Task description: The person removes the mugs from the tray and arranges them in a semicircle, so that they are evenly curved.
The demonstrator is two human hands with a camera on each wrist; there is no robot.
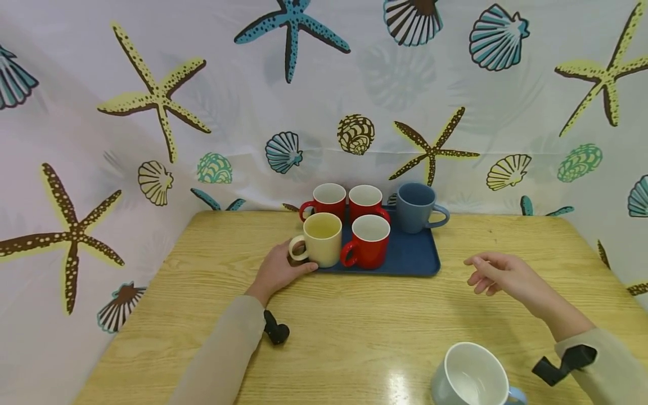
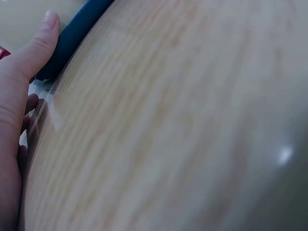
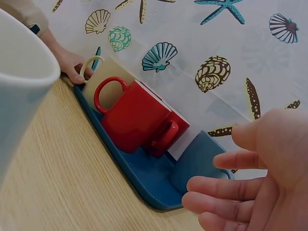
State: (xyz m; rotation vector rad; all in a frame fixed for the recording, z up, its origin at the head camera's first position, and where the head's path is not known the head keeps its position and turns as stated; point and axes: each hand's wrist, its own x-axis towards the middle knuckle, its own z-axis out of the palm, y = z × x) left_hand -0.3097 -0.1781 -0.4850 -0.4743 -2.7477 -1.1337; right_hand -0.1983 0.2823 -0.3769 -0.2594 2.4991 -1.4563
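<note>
A dark blue tray lies at the back of the table, bearing several mugs. At its left end my left hand grips the corner, thumb on top of the rim; in the left wrist view the fingers go in at the tray's edge, partly hidden. Closest to that hand stands the pale yellow mug, handle to the left. Beside and behind it are three red mugs, the front one with its handle left, plus a blue mug at back right. My right hand hovers right of the tray, fingers loosely bent, holding nothing.
A light blue mug with a white inside stands near the front right, below my right hand. Behind the wooden table hangs a white cloth printed with starfish and shells.
</note>
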